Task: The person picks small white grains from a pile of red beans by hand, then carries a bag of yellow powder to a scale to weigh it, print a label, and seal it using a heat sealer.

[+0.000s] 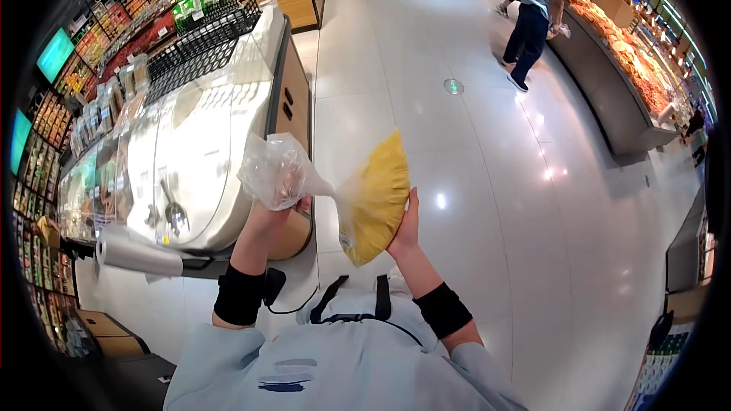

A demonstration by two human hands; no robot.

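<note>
A clear plastic bag filled with a fine yellow grain [375, 202] hangs tilted in front of me, above the floor. My left hand [289, 186] is closed around its gathered neck, and the loose top of the bag [263, 167] puffs out over the fingers and partly veils them. Against the bag's right side lies my right hand [406, 230], cupping the full part, its fingers mostly hidden behind it. Left of my left hand, a metal scoop [176, 213] rests in a white-lit bulk bin [205, 137] under clear covers.
A roll of plastic bags [141, 253] sticks out at the bin's near corner. Black crates [202, 42] stand on the display behind. Across the shiny floor [457, 152], a person [533, 19] walks beside a counter heaped with orange-lit goods [620, 49]. Packed shelves [38, 183] line the far left.
</note>
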